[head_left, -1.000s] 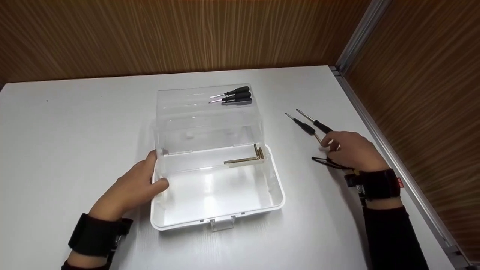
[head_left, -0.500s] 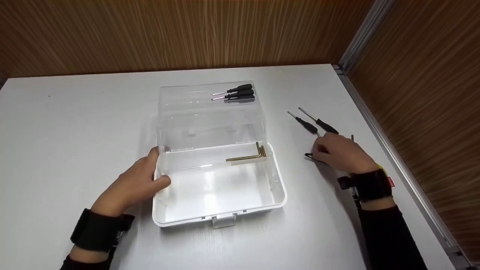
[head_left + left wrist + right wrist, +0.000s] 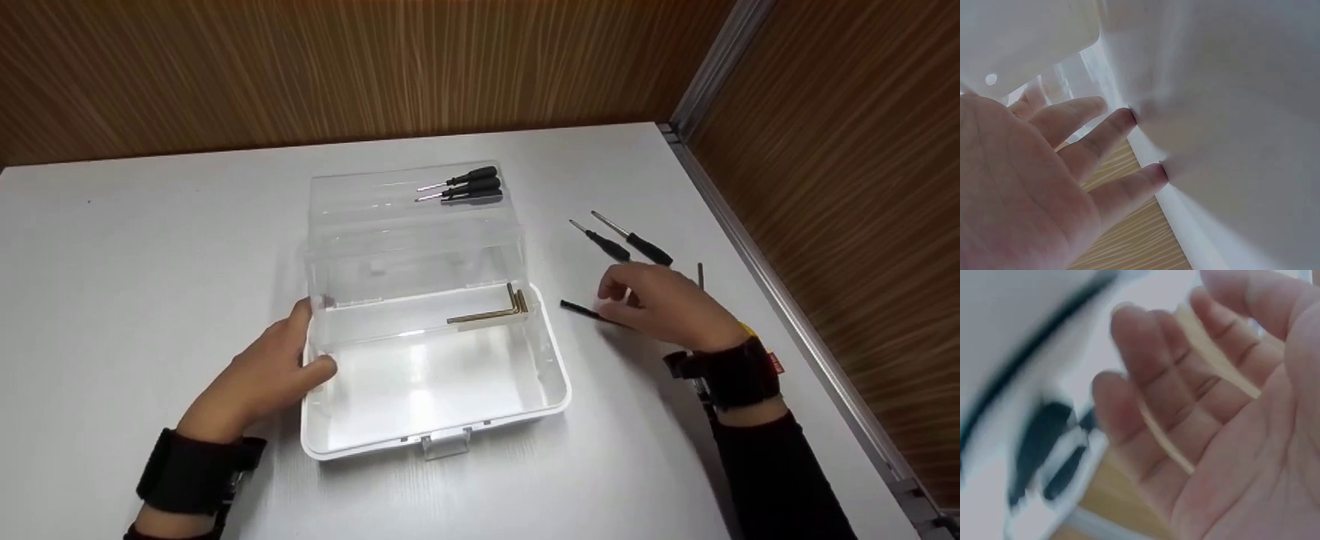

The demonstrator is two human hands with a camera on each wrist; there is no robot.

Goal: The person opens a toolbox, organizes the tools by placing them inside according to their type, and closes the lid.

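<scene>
A clear plastic box (image 3: 551, 375) stands open in the middle of the white table, its lid (image 3: 412, 225) tipped back. Gold hex keys (image 3: 495, 315) lie in its far right corner. Three black screwdrivers (image 3: 469, 187) lie on the lid. My left hand (image 3: 262, 375) rests on the box's left side, straight fingers (image 3: 1123, 121) touching the wall (image 3: 1230, 112). My right hand (image 3: 667, 307) hovers palm down to the right of the box. A black hex key (image 3: 581, 310) sticks out from under it. In the blurred right wrist view a pale gold hex key (image 3: 1219, 354) lies across the fingers (image 3: 1145, 360).
Two black screwdrivers (image 3: 626, 244) lie on the table just beyond the right hand, and a thin dark rod (image 3: 700, 274) shows behind it. An aluminium rail (image 3: 787, 315) runs along the table's right edge. Wood-grain walls close the back and right.
My right hand has moved left toward the box, and the black hex key under it has come along. The left hand and the box have stayed put.
</scene>
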